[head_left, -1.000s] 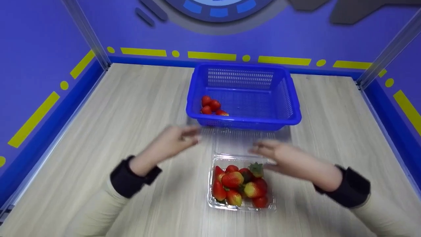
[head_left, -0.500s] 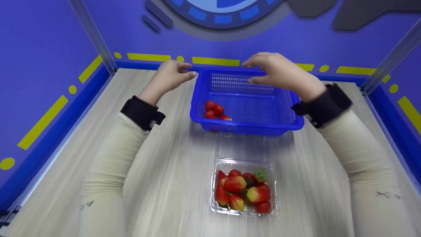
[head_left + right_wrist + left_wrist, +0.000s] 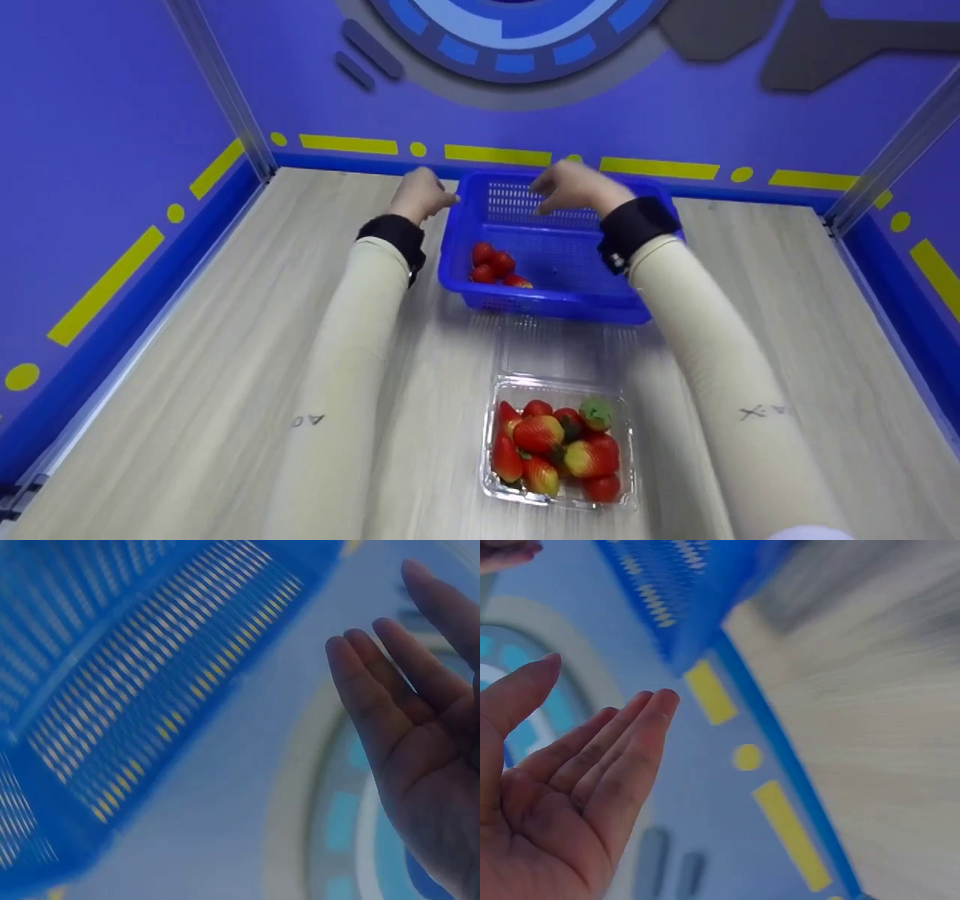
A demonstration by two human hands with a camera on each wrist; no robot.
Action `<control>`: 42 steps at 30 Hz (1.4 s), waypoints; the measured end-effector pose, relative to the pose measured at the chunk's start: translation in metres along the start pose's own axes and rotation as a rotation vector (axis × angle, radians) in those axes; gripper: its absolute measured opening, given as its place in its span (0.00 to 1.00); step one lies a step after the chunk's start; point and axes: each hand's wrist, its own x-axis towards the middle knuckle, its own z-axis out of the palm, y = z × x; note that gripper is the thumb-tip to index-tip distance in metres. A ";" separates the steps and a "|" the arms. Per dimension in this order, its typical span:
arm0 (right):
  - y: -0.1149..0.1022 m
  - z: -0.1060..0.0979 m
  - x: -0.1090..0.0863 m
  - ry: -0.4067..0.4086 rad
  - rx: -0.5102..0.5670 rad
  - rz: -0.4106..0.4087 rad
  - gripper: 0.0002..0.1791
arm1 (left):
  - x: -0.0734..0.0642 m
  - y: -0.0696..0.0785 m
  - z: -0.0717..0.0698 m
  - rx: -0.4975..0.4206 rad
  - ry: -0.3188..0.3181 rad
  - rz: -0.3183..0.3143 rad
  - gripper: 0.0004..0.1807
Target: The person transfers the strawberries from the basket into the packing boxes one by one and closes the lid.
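The blue basket (image 3: 555,303) sits at the back of the table (image 3: 225,337), past the clear container (image 3: 551,385). Both hands are empty rn, fingers loosely extended — left hand (image 3: 421,195) is just beside the basket's left rim, right hand (image 3: 570,186) shows over its far wall in the head view, tho I can't tell if either touches. For a decent grip on it, imo go for opposite rims w/ even pressure, and keep it level so the strawberries (image 3: 502,263) inside don't roll. Count-wise: 2 hands, 2 black wristbands (image 3: 392,240), 1 basket w/ at least 4 strawberries bunched toward its near left corner, 1 container w/ approx 9 visible berries (image 3: 538,433) — maybe more underneath, can't see.
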 end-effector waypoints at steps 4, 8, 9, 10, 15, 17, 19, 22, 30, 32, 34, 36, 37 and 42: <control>0.000 0.026 0.014 -0.047 0.021 0.038 0.28 | 0.001 -0.005 0.014 0.040 -0.013 -0.071 0.21; -0.001 0.043 0.024 -0.083 -0.007 0.066 0.28 | -0.001 -0.009 0.023 0.002 -0.062 -0.112 0.24; -0.001 0.046 0.027 -0.092 -0.014 0.074 0.28 | 0.000 -0.010 0.025 -0.014 -0.072 -0.119 0.23; 0.000 0.050 0.031 -0.091 -0.024 0.070 0.27 | 0.001 -0.011 0.027 -0.037 -0.080 -0.125 0.22; 0.000 0.063 0.038 -0.134 -0.038 0.101 0.26 | 0.007 -0.008 0.033 -0.099 -0.072 -0.159 0.23; -0.002 0.067 0.039 -0.158 -0.034 0.119 0.26 | 0.011 -0.005 0.034 -0.086 -0.059 -0.176 0.25; -0.002 0.071 0.040 -0.164 -0.041 0.121 0.26 | 0.014 -0.003 0.035 -0.063 -0.053 -0.197 0.26; -0.004 0.077 0.041 -0.177 -0.006 0.162 0.25 | 0.017 -0.001 0.037 -0.036 -0.058 -0.238 0.27; -0.005 0.088 0.042 -0.209 0.036 0.207 0.21 | 0.016 0.002 0.039 -0.030 -0.087 -0.295 0.23; -0.005 0.089 0.041 -0.213 0.072 0.221 0.17 | 0.014 0.003 0.039 -0.007 -0.083 -0.294 0.23; -0.005 0.088 0.040 -0.214 0.107 0.236 0.16 | 0.013 0.005 0.038 0.021 -0.077 -0.287 0.24; -0.005 0.088 0.038 -0.217 0.134 0.257 0.14 | 0.011 0.006 0.038 0.042 -0.071 -0.276 0.25; -0.005 0.087 0.037 -0.216 0.155 0.280 0.14 | 0.010 0.007 0.038 0.048 -0.069 -0.271 0.25; -0.006 0.087 0.037 -0.222 0.128 0.273 0.11 | 0.007 0.011 0.038 0.059 -0.060 -0.264 0.24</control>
